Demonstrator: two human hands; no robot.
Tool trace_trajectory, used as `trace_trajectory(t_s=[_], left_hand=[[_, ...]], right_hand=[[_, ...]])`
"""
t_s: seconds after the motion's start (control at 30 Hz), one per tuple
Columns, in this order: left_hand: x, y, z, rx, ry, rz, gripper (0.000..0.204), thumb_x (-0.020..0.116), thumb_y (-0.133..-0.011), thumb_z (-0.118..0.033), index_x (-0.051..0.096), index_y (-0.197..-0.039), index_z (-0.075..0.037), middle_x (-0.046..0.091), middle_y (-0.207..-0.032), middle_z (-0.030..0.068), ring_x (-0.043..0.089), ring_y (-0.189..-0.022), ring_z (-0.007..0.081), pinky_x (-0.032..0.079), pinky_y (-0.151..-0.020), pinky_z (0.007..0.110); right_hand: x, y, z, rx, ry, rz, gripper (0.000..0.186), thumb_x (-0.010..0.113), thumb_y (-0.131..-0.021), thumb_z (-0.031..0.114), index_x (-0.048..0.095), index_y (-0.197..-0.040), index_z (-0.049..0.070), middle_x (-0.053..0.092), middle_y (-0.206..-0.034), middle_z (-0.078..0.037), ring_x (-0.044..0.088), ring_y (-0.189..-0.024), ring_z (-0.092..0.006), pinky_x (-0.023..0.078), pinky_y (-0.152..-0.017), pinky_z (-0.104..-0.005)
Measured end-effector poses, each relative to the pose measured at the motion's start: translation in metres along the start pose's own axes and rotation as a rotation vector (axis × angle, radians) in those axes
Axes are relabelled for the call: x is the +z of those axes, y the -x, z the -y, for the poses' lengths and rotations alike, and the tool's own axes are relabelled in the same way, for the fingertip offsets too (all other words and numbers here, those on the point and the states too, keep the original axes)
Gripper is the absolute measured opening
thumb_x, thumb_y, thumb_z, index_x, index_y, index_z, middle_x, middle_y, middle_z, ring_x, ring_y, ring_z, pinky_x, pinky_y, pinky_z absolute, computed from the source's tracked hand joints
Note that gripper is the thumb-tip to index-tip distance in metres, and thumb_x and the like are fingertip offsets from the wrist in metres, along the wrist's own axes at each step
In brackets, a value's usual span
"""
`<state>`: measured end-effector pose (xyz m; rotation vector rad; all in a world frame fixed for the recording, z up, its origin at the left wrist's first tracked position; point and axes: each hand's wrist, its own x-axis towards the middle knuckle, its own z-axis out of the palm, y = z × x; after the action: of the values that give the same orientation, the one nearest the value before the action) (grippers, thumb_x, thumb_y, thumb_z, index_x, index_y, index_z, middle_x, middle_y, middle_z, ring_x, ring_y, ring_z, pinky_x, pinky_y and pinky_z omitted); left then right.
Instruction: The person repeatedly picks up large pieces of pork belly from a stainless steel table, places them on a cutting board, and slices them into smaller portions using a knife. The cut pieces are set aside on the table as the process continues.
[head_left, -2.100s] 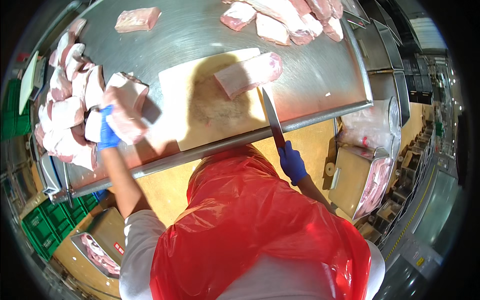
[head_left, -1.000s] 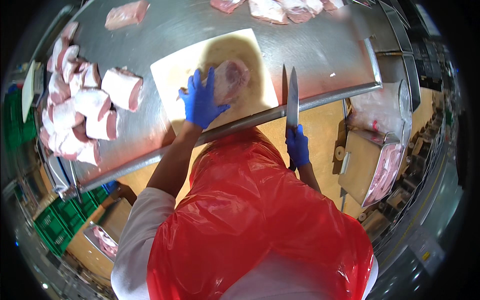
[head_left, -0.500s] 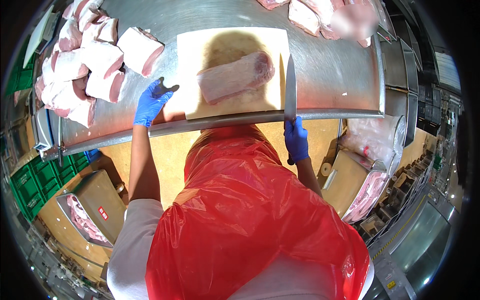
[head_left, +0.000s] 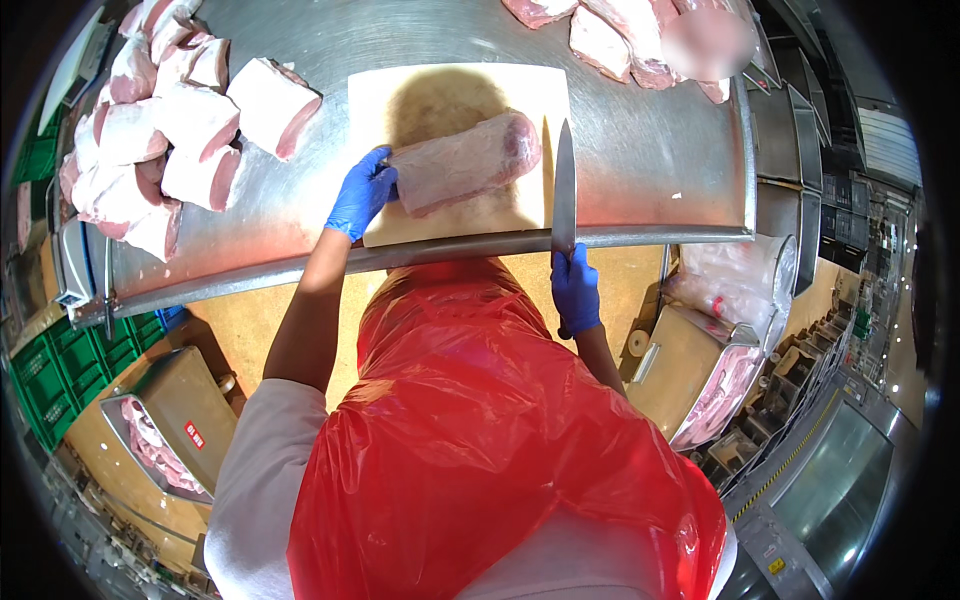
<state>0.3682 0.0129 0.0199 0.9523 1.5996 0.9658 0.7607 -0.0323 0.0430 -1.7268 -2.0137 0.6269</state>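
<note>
My left hand point(head_left: 363, 192), in a blue glove, has its fingers curled on the left end of a long pale pink piece of meat point(head_left: 465, 165). The meat lies across a cream cutting board point(head_left: 420, 228) on a steel table point(head_left: 650, 160). My right hand point(head_left: 576, 290), also gloved in blue, grips the handle of a long knife point(head_left: 563, 185) at the table's front edge. The blade points away from me along the board's right edge, apart from the meat.
Several cut chunks of meat point(head_left: 200, 120) fill the table's left side, and more pieces point(head_left: 600, 40) lie at the back right. Green crates point(head_left: 50, 390) and a steel bin of meat point(head_left: 160, 440) stand low left; bins and bags point(head_left: 720, 290) are at right.
My left hand left the chunks at left, crossed the board, drew back, and has now moved right onto the meat's end. The knife stays in my right hand, now more upright.
</note>
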Motion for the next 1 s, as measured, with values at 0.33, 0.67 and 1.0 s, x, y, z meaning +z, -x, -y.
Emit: trace_trajectory(t_s=[0.33,0.67,1.0], left_hand=[[0.025,0.021,-0.04,0.467,-0.674,-0.178,0.074,0.08,-0.078,-0.026,0.048,-0.139,0.0,0.057,-0.121,0.0187,0.059,-0.111,0.035,0.051,-0.091,0.047],[0.106,-0.037,-0.085,0.268,-0.946,0.166,0.092,0.082,-0.071,-0.042,0.042,-0.142,-0.001,0.062,-0.122,0.0218,0.065,-0.103,0.037,0.052,-0.091,0.046],[-0.054,0.003,-0.012,-0.077,1.352,0.038,0.05,0.059,-0.089,-0.025,0.055,-0.134,-0.002,0.065,-0.121,0.014,0.061,-0.112,0.027,0.048,-0.104,0.04]], right_hand=[[0.003,-0.014,-0.003,0.07,-0.121,0.04,0.015,0.058,-0.099,0.014,0.048,-0.096,0.004,0.061,-0.064,-0.011,0.063,-0.054,-0.0272,0.048,-0.049,-0.0386],[-0.005,-0.061,0.02,0.061,-0.15,0.06,0.017,0.054,-0.101,0.018,0.047,-0.096,0.004,0.061,-0.066,-0.012,0.061,-0.055,-0.0261,0.045,-0.051,-0.0394],[-0.016,-0.019,-0.011,0.362,-0.415,0.066,0.021,0.053,-0.099,0.025,0.054,-0.109,0.006,0.055,-0.061,-0.004,0.052,-0.047,-0.0121,0.042,-0.042,-0.0303]])
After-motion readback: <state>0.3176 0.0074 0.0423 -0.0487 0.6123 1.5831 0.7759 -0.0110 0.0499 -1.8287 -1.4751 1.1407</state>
